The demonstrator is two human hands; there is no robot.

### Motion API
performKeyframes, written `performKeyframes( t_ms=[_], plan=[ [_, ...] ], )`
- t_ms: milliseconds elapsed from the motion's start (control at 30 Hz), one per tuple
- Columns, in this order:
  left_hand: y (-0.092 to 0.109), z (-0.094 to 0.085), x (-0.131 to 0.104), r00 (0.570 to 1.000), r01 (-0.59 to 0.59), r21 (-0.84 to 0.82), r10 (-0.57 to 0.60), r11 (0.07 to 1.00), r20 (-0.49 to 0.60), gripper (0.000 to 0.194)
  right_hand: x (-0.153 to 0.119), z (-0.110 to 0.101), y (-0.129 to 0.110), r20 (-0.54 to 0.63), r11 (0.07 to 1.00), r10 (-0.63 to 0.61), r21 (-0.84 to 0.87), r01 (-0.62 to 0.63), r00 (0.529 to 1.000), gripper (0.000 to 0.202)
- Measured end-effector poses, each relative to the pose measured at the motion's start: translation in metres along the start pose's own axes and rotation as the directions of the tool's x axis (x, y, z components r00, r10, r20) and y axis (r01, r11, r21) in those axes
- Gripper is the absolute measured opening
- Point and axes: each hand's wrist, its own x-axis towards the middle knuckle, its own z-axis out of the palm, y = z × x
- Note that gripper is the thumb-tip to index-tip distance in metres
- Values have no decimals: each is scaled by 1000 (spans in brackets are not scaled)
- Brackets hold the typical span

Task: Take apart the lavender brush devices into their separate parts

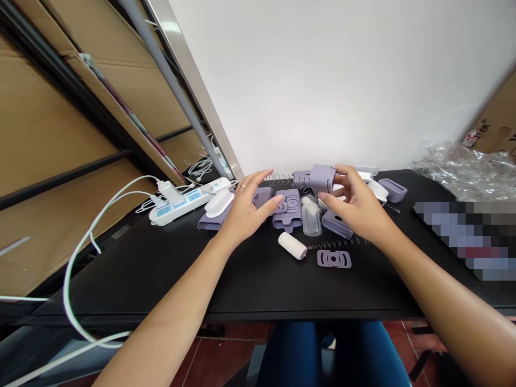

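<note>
My right hand [355, 201] grips a purple plastic housing [322, 178] between thumb and fingers, raised over a pile of parts. My left hand [252, 207] hovers with thumb and fingers spread, beside a flat purple part [287, 207] with ring-shaped cutouts. Below the hands lie a white cylinder [292, 246], a thin coil spring [336, 244] and a small purple plate [334, 259] with curved slots. A clear plastic cup-like piece [312, 219] and another purple housing [337, 223] sit under my right hand. Near my left wrist, a white oval brush-like piece [220, 203] rests on purple plastic.
A white power strip [183, 203] with plugs and cables lies on the left of the black table [169, 279]. A purple oval frame [392, 190] is at the right of the pile. Crumpled clear plastic wrap [455, 169] and a cardboard box [495, 123] stand further right.
</note>
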Motion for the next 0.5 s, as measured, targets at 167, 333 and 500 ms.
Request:
performKeyframes(
  t_ms=[167,333,500],
  plan=[
    [17,3,-7,965,-260,172,259,950,27,33,-6,6,0,158,999,-42,6,42,987,53],
    [23,7,-9,914,-405,181,397,896,82,22,-10,9,-4,264,994,-55,-74,77,963,54],
    [22,6,-8,911,-396,121,372,910,179,18,-12,9,-6,300,986,-66,-130,109,952,51]
  ],
)
